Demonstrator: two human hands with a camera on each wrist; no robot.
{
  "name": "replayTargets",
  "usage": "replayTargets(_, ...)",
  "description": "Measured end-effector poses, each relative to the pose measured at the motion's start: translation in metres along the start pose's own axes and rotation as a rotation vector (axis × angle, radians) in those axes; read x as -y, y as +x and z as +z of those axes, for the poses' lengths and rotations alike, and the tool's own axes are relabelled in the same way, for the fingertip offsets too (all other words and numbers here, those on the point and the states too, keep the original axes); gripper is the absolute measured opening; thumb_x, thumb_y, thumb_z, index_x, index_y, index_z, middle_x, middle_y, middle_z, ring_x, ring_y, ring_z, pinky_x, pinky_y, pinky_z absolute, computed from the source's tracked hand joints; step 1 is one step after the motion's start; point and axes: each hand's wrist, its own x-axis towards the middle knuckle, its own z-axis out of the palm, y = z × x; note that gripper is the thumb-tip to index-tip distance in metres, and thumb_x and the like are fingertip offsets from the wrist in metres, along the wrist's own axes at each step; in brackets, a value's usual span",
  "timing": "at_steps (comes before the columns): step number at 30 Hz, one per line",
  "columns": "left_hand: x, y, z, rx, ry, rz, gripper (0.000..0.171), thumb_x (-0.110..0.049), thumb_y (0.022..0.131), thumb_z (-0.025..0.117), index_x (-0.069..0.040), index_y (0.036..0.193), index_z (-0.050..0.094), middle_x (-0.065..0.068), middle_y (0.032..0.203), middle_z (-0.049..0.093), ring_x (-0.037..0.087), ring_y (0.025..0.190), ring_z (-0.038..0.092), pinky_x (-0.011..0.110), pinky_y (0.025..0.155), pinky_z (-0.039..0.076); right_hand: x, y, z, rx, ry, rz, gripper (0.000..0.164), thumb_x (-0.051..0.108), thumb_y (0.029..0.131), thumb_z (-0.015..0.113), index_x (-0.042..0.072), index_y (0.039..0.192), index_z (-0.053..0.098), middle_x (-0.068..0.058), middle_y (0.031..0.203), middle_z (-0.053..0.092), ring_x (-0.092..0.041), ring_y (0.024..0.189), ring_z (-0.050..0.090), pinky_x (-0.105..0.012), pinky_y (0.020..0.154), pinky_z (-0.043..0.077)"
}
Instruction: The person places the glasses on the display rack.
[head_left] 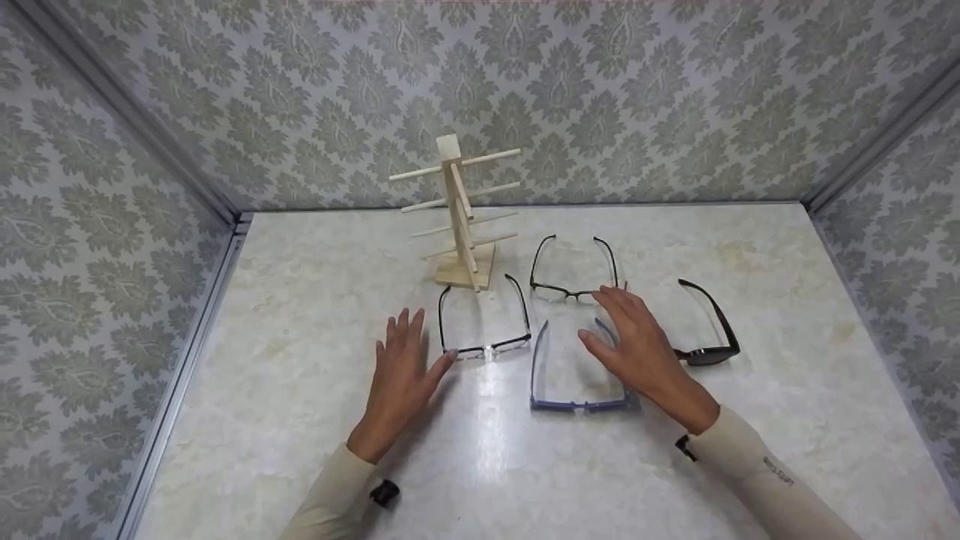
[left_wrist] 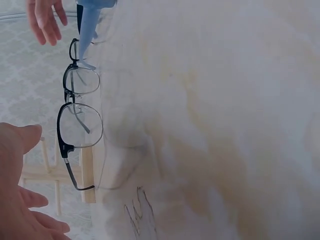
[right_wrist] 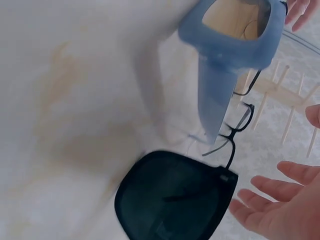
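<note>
behind the leftmost glasses stands a wooden rack, patterned wall beyond.

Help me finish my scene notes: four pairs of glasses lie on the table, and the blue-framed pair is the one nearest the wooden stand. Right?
Not quite: nearest the wooden stand is the black-framed pair by the left hand, not the blue-framed pair; the head view shows this. Four pairs on the table is right.
</note>
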Motion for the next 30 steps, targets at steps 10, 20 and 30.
replayTargets(10, -0.003, -0.011, 0.003, -0.080, -0.203, -0.029, 0.071, -0.035, 0.106, 0.077, -0.001, 0.162, 0.050, 0.028, 0.168, 0.045, 0.045, 0.157, 0.041, 0.064, 0.125, 0.037, 0.021, 0.003, 0.013, 0.067, 0.098, 0.042, 0.056, 0.019, 0.101, 0.083, -0.003, 0.148, 0.064, -0.023, 0.147, 0.065, -0.041, 0.137, 0.060, -0.059, 0.113, 0.051)
replayTargets(20, -0.005, -0.013, 0.009, 0.007, -0.254, -0.070, 0.076, -0.033, 0.107, 0.075, 0.005, 0.164, 0.043, 0.035, 0.170, 0.035, 0.050, 0.161, 0.031, 0.065, 0.129, 0.030, 0.028, 0.008, 0.023, 0.115, 0.171, 0.081, 0.052, 0.016, 0.100, 0.083, -0.007, 0.143, 0.067, -0.026, 0.141, 0.069, -0.045, 0.137, 0.061, -0.061, 0.116, 0.048)
replayTargets(30, -0.005, -0.016, 0.007, -0.024, -0.299, -0.013, 0.065, -0.023, 0.106, 0.076, 0.006, 0.158, 0.051, 0.032, 0.164, 0.047, 0.049, 0.156, 0.041, 0.064, 0.128, 0.033, 0.030, 0.009, 0.033, 0.178, 0.309, 0.128, 0.048, 0.010, 0.102, 0.080, -0.011, 0.142, 0.065, -0.028, 0.139, 0.070, -0.044, 0.130, 0.066, -0.058, 0.106, 0.057)
